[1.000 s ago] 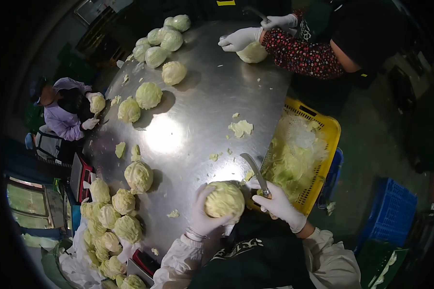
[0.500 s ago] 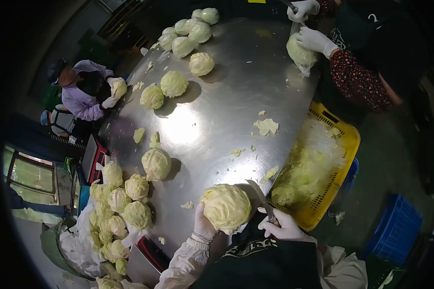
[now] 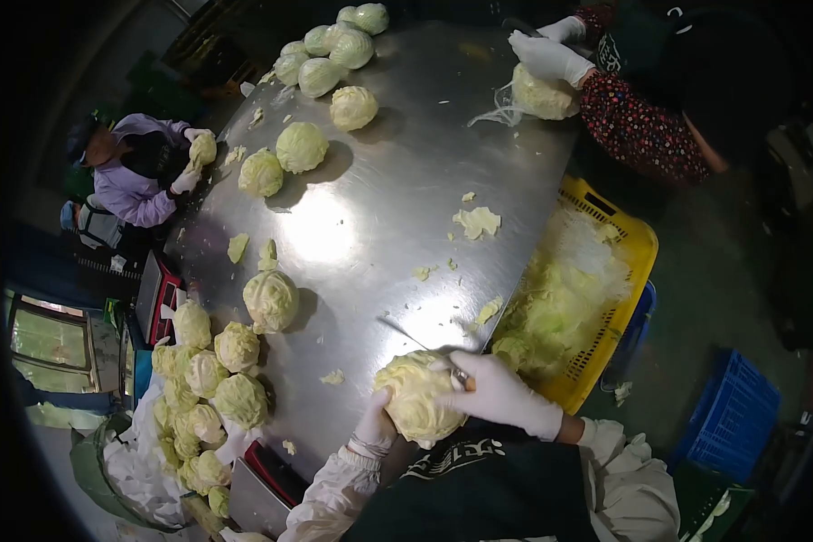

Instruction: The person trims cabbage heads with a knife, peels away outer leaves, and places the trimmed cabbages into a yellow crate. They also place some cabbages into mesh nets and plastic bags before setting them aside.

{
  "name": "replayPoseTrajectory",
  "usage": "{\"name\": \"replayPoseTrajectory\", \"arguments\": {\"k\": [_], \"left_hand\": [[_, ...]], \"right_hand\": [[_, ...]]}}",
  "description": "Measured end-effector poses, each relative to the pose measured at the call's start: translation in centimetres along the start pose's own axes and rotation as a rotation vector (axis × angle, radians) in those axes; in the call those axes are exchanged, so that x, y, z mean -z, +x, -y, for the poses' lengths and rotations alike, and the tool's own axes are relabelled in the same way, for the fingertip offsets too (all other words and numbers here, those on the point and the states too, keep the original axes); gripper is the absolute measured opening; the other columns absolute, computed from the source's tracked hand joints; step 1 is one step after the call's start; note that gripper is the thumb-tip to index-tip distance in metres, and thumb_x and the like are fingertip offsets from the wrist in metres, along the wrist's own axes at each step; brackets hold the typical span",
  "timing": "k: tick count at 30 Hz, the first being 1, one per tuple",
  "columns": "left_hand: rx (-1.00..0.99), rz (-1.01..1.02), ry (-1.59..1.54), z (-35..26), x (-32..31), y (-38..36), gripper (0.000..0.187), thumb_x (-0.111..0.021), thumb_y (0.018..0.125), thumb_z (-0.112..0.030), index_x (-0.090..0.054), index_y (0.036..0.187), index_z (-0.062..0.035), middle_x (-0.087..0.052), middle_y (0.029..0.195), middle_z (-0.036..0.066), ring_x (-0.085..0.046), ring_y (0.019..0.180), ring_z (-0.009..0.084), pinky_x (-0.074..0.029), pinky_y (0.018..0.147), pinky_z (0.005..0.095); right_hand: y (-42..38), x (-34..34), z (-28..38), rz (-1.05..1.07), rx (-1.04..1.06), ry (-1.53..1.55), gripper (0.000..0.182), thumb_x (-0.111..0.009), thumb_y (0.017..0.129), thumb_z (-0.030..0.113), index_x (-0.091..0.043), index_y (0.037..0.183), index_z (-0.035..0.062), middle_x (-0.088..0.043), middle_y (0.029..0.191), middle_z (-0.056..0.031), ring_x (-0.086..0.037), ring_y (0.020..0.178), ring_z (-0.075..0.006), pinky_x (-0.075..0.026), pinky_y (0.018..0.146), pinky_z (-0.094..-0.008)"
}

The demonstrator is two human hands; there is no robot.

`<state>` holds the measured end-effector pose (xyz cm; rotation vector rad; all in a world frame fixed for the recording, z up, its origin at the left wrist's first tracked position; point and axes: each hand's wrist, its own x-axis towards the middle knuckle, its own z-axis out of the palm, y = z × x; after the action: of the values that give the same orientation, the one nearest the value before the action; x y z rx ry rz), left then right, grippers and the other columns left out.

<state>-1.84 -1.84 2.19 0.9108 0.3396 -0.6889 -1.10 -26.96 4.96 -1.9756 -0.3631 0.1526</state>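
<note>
My gloved left hand (image 3: 376, 423) is wrapped round the near left side of a pale green cabbage (image 3: 411, 406), held in front of my apron. In my gloved right hand (image 3: 506, 397) is a knife (image 3: 406, 334), its handle showing between the fingers. The thin blade points away to the upper left, above the far side of the cabbage. Some right fingers reach across the cabbage's right side and seem to touch it. Where the blade meets the leaves, if it does, is hidden.
Metal table (image 3: 379, 235) with loose leaf scraps and another cabbage (image 3: 271, 301). Several cabbages (image 3: 206, 373) are heaped at left beside a red scale (image 3: 271, 470). A yellow crate (image 3: 641, 262) of leaves stands right. One co-worker (image 3: 641, 126) handles a bagged cabbage; another (image 3: 135, 172) holds one.
My right hand has swung left with the knife, from beside the cabbage to over it. The view has shifted slightly. The co-worker at upper right has laid the bagged cabbage more sideways.
</note>
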Motion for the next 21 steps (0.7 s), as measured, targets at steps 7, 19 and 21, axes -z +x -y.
{"name": "replayPoseTrajectory", "arguments": {"k": [7,19,21], "left_hand": [[-0.026,-0.040,0.026,-0.5,-0.9,-0.5,0.074,-0.064,0.095,-0.037,-0.035,0.153,-0.0017,-0.049,0.149,0.017,-0.050,0.137,0.0296,-0.040,0.116,0.0442],[-0.171,-0.072,0.446,-1.0,-1.3,1.2,0.092,-0.085,0.080,-0.009,-0.031,0.154,-0.0032,-0.047,0.147,0.015,-0.049,0.135,0.0256,-0.043,0.112,0.0409],[-0.345,-0.118,0.689,0.9,1.0,2.4,0.087,-0.086,0.079,-0.010,-0.032,0.148,-0.0007,-0.051,0.138,0.015,-0.054,0.127,0.0255,-0.046,0.108,0.0401]], "right_hand": [[-0.4,-0.2,-1.1,0.030,-0.361,0.563,0.043,-0.068,0.097,0.019,-0.058,0.134,-0.0006,-0.063,0.072,-0.0032,-0.056,0.065,-0.0072,-0.048,0.061,-0.0260],[-1.8,-0.4,-3.0,0.022,-0.354,0.438,0.057,-0.070,0.097,0.022,-0.048,0.143,-0.0030,-0.067,0.084,-0.0129,-0.060,0.072,-0.0140,-0.052,0.069,-0.0321],[-2.5,-0.1,-2.7,0.001,-0.356,0.394,0.058,-0.067,0.098,0.020,-0.044,0.147,-0.0021,-0.069,0.093,-0.0186,-0.066,0.077,-0.0228,-0.053,0.074,-0.0352]]}}
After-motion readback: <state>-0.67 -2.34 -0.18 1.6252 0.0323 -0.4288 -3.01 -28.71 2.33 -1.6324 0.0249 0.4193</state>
